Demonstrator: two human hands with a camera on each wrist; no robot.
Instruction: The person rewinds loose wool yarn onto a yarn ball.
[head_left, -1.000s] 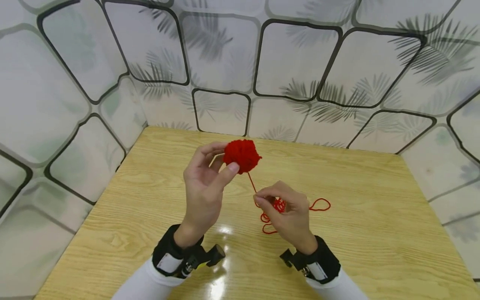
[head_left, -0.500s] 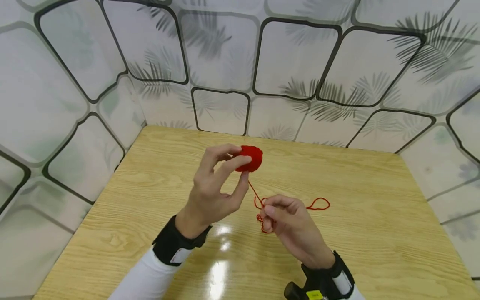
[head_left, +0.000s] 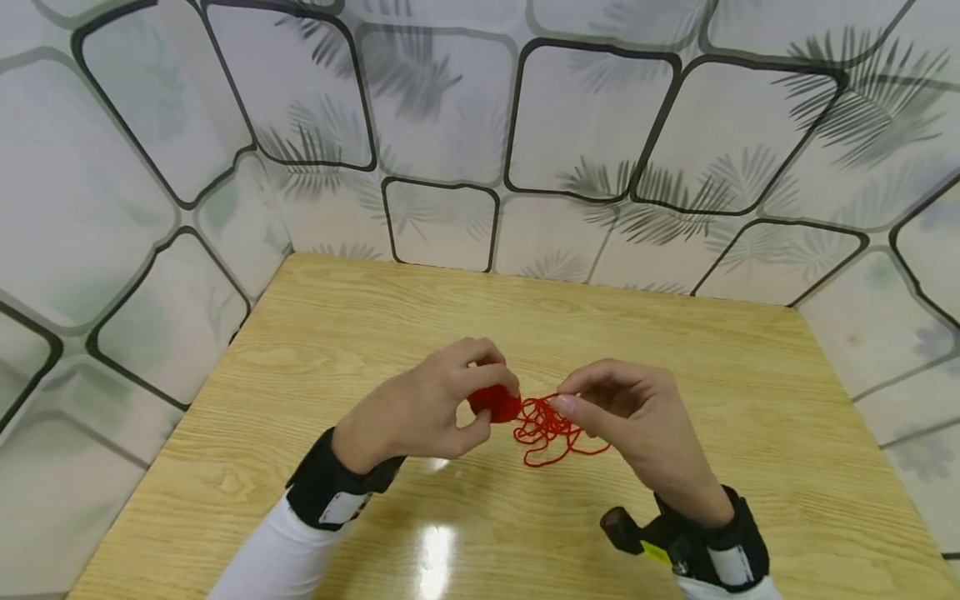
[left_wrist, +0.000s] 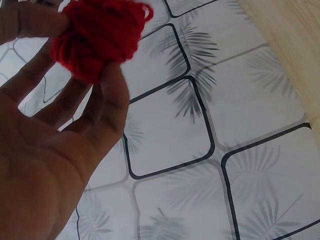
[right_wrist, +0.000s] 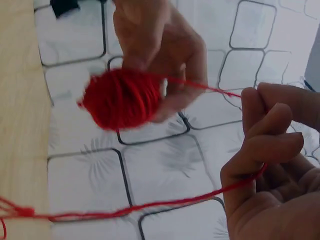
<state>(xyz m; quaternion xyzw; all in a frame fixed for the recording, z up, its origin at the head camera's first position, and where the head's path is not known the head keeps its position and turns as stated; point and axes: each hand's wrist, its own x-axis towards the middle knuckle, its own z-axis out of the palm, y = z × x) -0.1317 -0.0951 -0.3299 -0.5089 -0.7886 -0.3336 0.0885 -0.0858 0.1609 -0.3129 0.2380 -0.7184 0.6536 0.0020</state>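
Observation:
A ball of red yarn point(head_left: 495, 403) is held in the fingers of my left hand point(head_left: 431, 402), left of the table's middle. The left wrist view shows thumb and fingertips round the wound yarn ball point(left_wrist: 102, 37). My right hand point(head_left: 637, 417) pinches the yarn strand between thumb and index finger. In the right wrist view that strand point(right_wrist: 200, 86) runs taut from the ball to the right fingertips point(right_wrist: 252, 97), then passes through the curled fingers and trails away. A loose tangle of red yarn point(head_left: 543, 425) lies on the table between the hands.
The wooden table point(head_left: 750, 400) has a glossy top with light reflections. A patterned wall covering point(head_left: 592, 125) with leaf prints rises behind it and at both sides. Black wrist straps point(head_left: 341, 479) with small cameras sit on both wrists.
My left hand has lowered the yarn ball toward the table and turned it over. My right hand has shifted to the right, keeping its pinch on the strand.

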